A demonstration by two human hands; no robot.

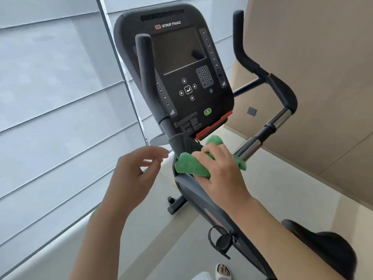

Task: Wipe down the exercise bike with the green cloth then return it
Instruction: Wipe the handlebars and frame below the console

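The exercise bike's black console (181, 77) fills the middle of the head view, with dark handlebars on either side. My right hand (220, 164) grips a bunched green cloth (189, 164) and presses it on the bike's frame (201, 197) just below the console, at the foot of the left handlebar (145, 77). My left hand (139, 168) hovers to the left of the frame with fingers loosely curled, holding nothing and apart from the bike.
Pale window blinds (50, 98) cover the left side. A beige wall (312, 47) stands at the right behind the right handlebar (282, 93). Below are the pedal (222, 241), the black seat (323, 251), the light floor (151, 229) and a sandalled foot (223, 271).
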